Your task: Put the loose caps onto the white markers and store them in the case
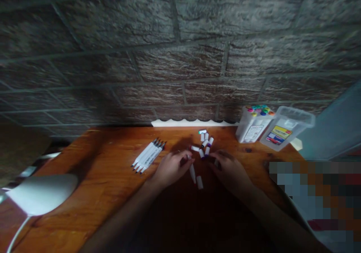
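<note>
My left hand (172, 168) rests on the wooden desk (113, 177) with its fingers pinched round a white marker (192, 173) that points toward me. A loose white cap (199, 182) lies just below it. My right hand (229, 168) sits beside it, fingers curled inward; what they hold is too dark to make out. Just beyond both hands lies a cluster of several white marker caps (205, 143). To the left, a row of several uncapped white markers (148, 156) lies side by side.
A white tub of markers with coloured ends (254, 124) stands at the back right, with a clear plastic lid or box (284, 128) leaning beside it. A white lamp head (39, 193) sits at the near left. A brick-patterned wall (180, 49) rises behind the desk.
</note>
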`<state>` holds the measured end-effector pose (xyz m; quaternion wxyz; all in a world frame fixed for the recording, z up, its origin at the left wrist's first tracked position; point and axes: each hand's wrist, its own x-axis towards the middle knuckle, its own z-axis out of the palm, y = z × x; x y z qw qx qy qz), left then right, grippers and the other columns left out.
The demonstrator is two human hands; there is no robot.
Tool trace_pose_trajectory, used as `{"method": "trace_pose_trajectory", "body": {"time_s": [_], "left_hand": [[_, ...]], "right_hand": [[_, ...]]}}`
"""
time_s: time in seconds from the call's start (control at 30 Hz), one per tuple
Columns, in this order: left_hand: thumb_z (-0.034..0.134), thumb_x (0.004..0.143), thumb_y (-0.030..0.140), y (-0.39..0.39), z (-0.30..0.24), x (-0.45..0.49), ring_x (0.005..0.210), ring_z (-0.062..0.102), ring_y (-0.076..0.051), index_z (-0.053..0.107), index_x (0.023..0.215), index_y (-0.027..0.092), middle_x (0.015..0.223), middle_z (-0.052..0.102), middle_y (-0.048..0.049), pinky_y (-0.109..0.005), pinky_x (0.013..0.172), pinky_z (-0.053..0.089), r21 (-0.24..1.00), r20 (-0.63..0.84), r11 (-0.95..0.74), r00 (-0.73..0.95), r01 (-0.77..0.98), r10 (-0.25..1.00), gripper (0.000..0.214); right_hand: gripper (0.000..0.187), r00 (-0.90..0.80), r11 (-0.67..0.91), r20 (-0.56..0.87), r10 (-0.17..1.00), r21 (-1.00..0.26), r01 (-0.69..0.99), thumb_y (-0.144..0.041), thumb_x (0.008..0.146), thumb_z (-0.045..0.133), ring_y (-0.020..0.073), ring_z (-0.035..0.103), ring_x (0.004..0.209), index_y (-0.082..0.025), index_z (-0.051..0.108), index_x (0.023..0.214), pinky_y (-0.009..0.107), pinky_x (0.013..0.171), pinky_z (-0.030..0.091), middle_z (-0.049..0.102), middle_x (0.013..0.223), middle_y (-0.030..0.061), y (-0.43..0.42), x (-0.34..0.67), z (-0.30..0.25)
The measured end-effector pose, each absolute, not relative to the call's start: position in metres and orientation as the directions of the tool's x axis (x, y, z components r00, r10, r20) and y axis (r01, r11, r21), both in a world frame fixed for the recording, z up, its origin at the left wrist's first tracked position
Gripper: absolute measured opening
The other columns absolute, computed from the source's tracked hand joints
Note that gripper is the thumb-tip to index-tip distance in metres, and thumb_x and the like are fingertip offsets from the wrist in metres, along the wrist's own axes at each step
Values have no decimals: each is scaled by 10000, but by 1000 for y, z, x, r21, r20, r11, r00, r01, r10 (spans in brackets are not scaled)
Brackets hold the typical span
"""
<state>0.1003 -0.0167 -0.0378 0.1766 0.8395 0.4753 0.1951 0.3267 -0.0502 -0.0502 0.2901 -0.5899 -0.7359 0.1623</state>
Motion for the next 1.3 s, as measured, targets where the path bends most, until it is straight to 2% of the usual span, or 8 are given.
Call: {"method": "trace_pose_trajectory", "body": {"time_s": [0.4, 0.53, 0.63, 0.73, 0.87, 1.07, 1.2, 1.3], "left_hand": [[596, 873, 353, -31, -27, 110, 800, 687, -221, 600, 1123, 241, 872, 732, -11, -301, 675, 451, 457, 21, -265, 287, 849, 958, 274], [619, 831, 313, -36, -24, 112, 784, 685, -239, 646, 996, 222, 857, 736, -32, -309, 650, 437, 427, -50, -190, 233, 884, 971, 190], [614, 840, 285, -31, -25, 108, 744, 674, -204, 676, 888, 201, 819, 736, -29, -296, 665, 459, 536, -41, -215, 280, 816, 959, 115], [597, 879, 274, -26, -28, 105, 770, 681, -171, 690, 920, 188, 868, 753, -26, -274, 719, 497, 703, 110, -318, 345, 636, 932, 133], [641, 885, 308, -32, -28, 109, 734, 686, -142, 702, 973, 174, 893, 771, -34, -244, 704, 523, 782, 293, -452, 388, 428, 874, 171], [648, 901, 381, -50, -27, 121, 707, 687, -137, 730, 911, 212, 813, 766, -18, -240, 720, 532, 606, 401, -625, 490, 491, 774, 188], [568, 948, 465, -43, -24, 114, 812, 709, -171, 729, 998, 220, 923, 773, -37, -267, 797, 534, 502, 315, -596, 509, 627, 801, 298], [483, 974, 483, -32, -16, 98, 933, 713, -260, 714, 1045, 212, 1046, 757, -88, -353, 830, 536, 281, 199, -426, 382, 860, 902, 363]], "right_hand": [[325, -175, 326, 315, 933, -529, 783, -167, 811, 680, 232, 658, 967, -238, 640, 1126, 346, 851, 529, 636, 1125, 92, -52, 328, -57], [365, -170, 314, 305, 937, -525, 791, -159, 792, 695, 235, 659, 958, -223, 637, 1147, 361, 851, 534, 619, 1139, 104, -54, 328, -54], [293, -98, 302, 370, 924, -545, 782, -211, 797, 710, 225, 670, 900, -220, 676, 1088, 357, 811, 540, 642, 1100, 98, -53, 329, -48], [179, -24, 298, 388, 921, -666, 683, -351, 834, 704, 186, 664, 720, -225, 724, 961, 311, 673, 537, 703, 921, 64, -54, 326, -39], [259, -144, 217, 179, 973, -921, 323, -436, 863, 666, 197, 710, 760, -246, 747, 1018, 288, 658, 559, 755, 859, 34, -63, 315, -28], [236, -244, 138, 103, 964, -981, 134, -392, 896, 629, 222, 717, 900, -245, 767, 1019, 342, 834, 559, 772, 950, 28, -68, 305, -31], [234, -108, 120, 108, 988, -986, 112, -424, 861, 662, 194, 692, 763, -211, 755, 832, 282, 694, 540, 748, 789, 14, -61, 308, -33], [299, 42, 158, 166, 985, -977, 143, -452, 852, 667, 143, 600, 604, -177, 702, 738, 242, 571, 464, 675, 662, 1, -57, 313, -28]]}}
